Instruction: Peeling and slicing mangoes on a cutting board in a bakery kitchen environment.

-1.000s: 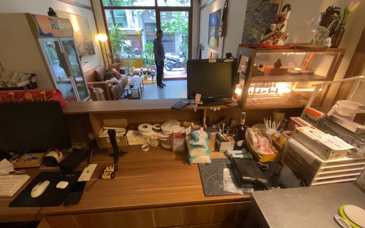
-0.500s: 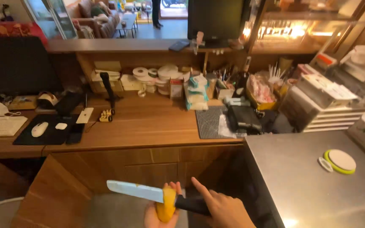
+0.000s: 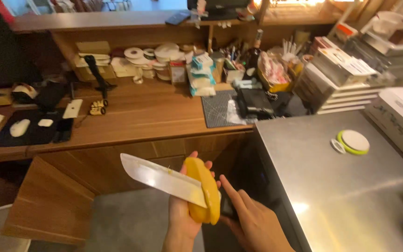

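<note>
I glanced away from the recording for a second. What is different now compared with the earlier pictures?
The view tipped down from the room to the wooden desk and steel counter. Both hands came into view: the left hand cups a yellow fruit, the right hand holds a knife whose blade lies against it. Since half a second ago, the grip looks unchanged. Desk clutter and the round green-rimmed lid stayed put.

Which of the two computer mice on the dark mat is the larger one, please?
The left mouse, an elongated white one near the mat's left edge. The smaller mouse lies just right of it, paler and flatter.
</note>
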